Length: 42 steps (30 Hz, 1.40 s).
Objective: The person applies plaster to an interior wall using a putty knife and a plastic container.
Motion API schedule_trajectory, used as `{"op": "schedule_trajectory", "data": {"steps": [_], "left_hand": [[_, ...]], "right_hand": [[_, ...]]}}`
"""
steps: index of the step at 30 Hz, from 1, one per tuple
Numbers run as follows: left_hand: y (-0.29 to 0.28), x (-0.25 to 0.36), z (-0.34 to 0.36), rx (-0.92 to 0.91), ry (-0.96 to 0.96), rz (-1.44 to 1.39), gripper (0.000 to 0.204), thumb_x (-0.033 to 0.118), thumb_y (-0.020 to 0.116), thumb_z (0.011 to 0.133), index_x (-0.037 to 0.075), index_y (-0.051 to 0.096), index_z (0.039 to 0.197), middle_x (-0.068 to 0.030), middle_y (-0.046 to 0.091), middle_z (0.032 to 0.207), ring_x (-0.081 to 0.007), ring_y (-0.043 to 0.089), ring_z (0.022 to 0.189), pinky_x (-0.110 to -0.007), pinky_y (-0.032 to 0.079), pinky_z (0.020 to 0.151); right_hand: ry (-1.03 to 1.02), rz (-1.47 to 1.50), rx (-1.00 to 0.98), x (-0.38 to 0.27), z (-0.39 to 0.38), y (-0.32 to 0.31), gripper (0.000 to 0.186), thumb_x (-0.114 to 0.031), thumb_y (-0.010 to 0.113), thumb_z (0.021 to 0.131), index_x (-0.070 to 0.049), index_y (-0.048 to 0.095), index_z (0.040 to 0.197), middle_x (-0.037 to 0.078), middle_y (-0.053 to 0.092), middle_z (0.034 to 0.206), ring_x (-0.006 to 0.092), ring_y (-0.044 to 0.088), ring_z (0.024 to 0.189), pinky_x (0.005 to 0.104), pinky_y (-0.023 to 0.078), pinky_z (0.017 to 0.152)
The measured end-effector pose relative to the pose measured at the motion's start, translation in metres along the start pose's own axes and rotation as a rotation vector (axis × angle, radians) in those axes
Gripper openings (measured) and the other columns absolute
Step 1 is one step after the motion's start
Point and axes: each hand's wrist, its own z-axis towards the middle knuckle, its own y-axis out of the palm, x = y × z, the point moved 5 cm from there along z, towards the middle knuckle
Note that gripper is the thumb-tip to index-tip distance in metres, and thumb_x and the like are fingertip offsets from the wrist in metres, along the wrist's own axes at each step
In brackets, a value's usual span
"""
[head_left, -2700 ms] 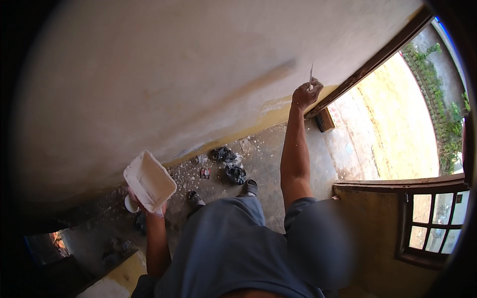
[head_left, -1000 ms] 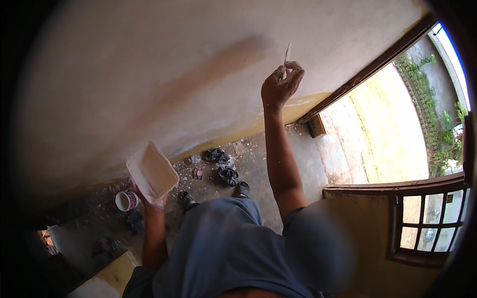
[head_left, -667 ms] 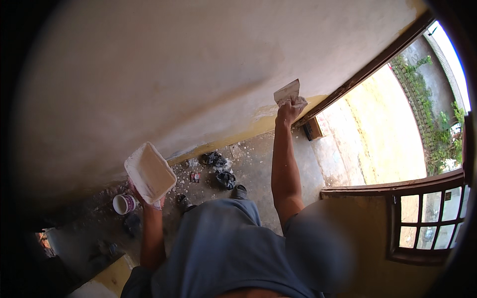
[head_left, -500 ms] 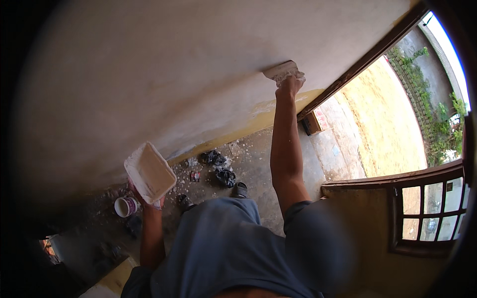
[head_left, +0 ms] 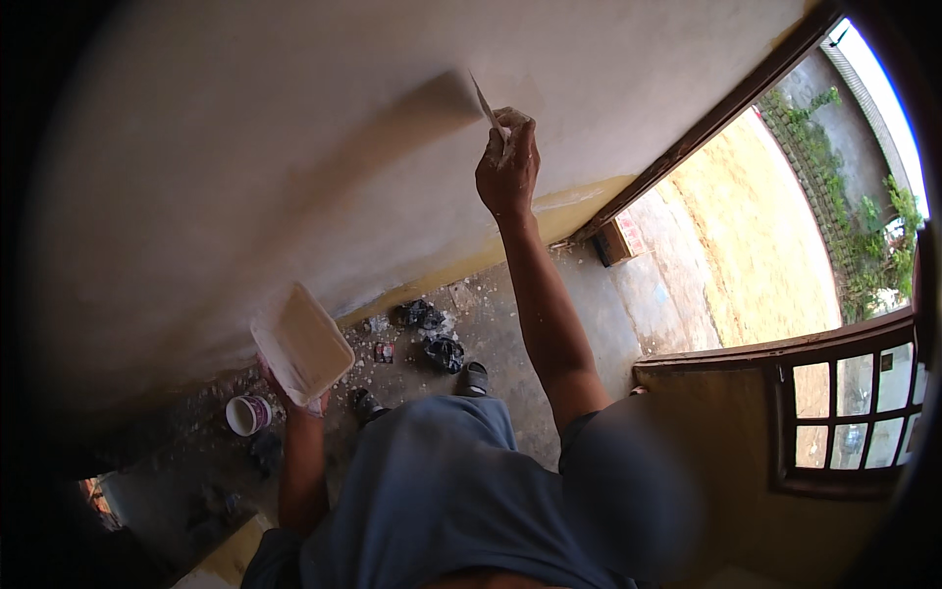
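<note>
My right hand (head_left: pixel 508 169) is raised against the pale plastered wall (head_left: pixel 294 147) and grips a thin flat putty blade (head_left: pixel 488 105), whose edge touches the wall. A smoother, wetter band of plaster (head_left: pixel 412 108) runs left from the blade. My left hand (head_left: pixel 285 388) is held low by my side and carries a white rectangular tray (head_left: pixel 302 344), tilted toward the wall.
On the dusty concrete floor stand a small white tub (head_left: pixel 245 414), black crumpled bags (head_left: pixel 432 334) and scattered debris. A brown door frame (head_left: pixel 706 128) opens at right onto a sunlit yard (head_left: pixel 765 236). A barred window (head_left: pixel 844 402) sits at lower right.
My right hand has swept the blade left and slightly up along the wall from near the door frame. The left hand and tray have stayed about where they were.
</note>
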Motion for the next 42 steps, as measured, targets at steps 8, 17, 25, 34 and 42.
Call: {"op": "schedule_trajectory", "data": {"steps": [8, 17, 25, 34, 42], "left_hand": [[0.0, 0.006, -0.002, 0.009, 0.038, -0.013, 0.071, 0.056, 0.05, 0.091, 0.016, 0.037, 0.147, -0.0106, 0.045, 0.146, -0.0353, 0.047, 0.13, -0.055, 0.041, 0.106], [0.007, 0.001, -0.008, -0.099, -0.063, -0.11, 0.071, 0.056, 0.052, 0.09, 0.015, 0.037, 0.146, -0.0118, 0.047, 0.144, -0.0353, 0.049, 0.129, -0.055, 0.044, 0.103], [-0.001, -0.005, -0.002, -0.003, -0.02, -0.006, 0.067, 0.056, 0.048, 0.092, 0.015, 0.04, 0.144, -0.0113, 0.051, 0.139, -0.0339, 0.055, 0.122, -0.053, 0.048, 0.099], [0.033, -0.01, -0.002, -0.043, -0.047, -0.003, 0.064, 0.055, 0.044, 0.093, 0.014, 0.042, 0.143, -0.0109, 0.054, 0.136, -0.032, 0.057, 0.119, -0.051, 0.049, 0.099], [0.026, -0.007, -0.005, 0.046, -0.036, 0.089, 0.057, 0.051, 0.037, 0.097, 0.012, 0.046, 0.138, -0.0107, 0.057, 0.13, -0.031, 0.059, 0.115, -0.049, 0.052, 0.096]], "right_hand": [[-0.235, -0.206, -0.065, 0.007, 0.009, 0.015, 0.032, 0.012, 0.053, 0.075, 0.0, 0.05, 0.105, 0.025, 0.057, 0.109, 0.0435, 0.056, 0.099, 0.0465, 0.05, 0.086], [0.608, 0.28, 0.446, 0.071, 0.051, -0.025, 0.022, 0.008, 0.047, 0.077, -0.004, 0.041, 0.094, 0.007, 0.052, 0.088, 0.0173, 0.054, 0.077, 0.0332, 0.051, 0.073], [0.17, -0.063, 0.037, -0.006, 0.017, -0.015, 0.02, 0.006, 0.056, 0.084, -0.004, 0.051, 0.1, 0.016, 0.065, 0.095, 0.0368, 0.063, 0.091, 0.0468, 0.048, 0.084], [-0.027, -0.291, -0.054, 0.052, -0.02, -0.006, 0.032, 0.006, 0.058, 0.077, -0.005, 0.054, 0.106, 0.016, 0.063, 0.11, 0.0365, 0.061, 0.102, 0.0462, 0.05, 0.09], [-0.509, -0.305, 0.474, -0.055, 0.142, -0.079, 0.015, -0.002, 0.065, 0.07, -0.009, 0.068, 0.082, 0.004, 0.07, 0.085, 0.0252, 0.068, 0.082, 0.0358, 0.051, 0.079]]}}
